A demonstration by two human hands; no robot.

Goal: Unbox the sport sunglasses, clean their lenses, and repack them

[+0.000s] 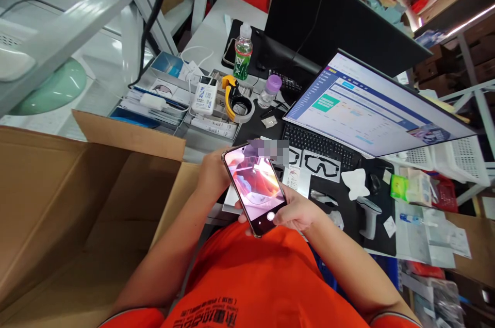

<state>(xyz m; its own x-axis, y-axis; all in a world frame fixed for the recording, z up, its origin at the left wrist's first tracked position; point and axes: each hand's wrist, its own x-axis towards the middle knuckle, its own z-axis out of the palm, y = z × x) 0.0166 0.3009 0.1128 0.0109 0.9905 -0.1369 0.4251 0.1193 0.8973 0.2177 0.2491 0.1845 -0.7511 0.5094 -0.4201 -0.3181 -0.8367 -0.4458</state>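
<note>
A smartphone (255, 189) is held in both hands just in front of my orange shirt, its lit screen facing me with a bright picture and a round white button. My left hand (216, 173) closes on the phone's left edge, some of its fingers hidden behind. Around the lower right edge is my right hand (297, 212), its thumb by the white button. Behind the phone lie printed sheets with pictures of goggles (322, 165), partly covered by it. A black keyboard (320, 145) sits past them.
An open cardboard box (127, 199) stands at the left. A lit monitor (379, 106), a barcode scanner (369, 217) and a mouse (374, 182) are at the right. Farther back are a tape dispenser (231, 98), a green-labelled bottle (243, 54) and a purple-capped jar (269, 92).
</note>
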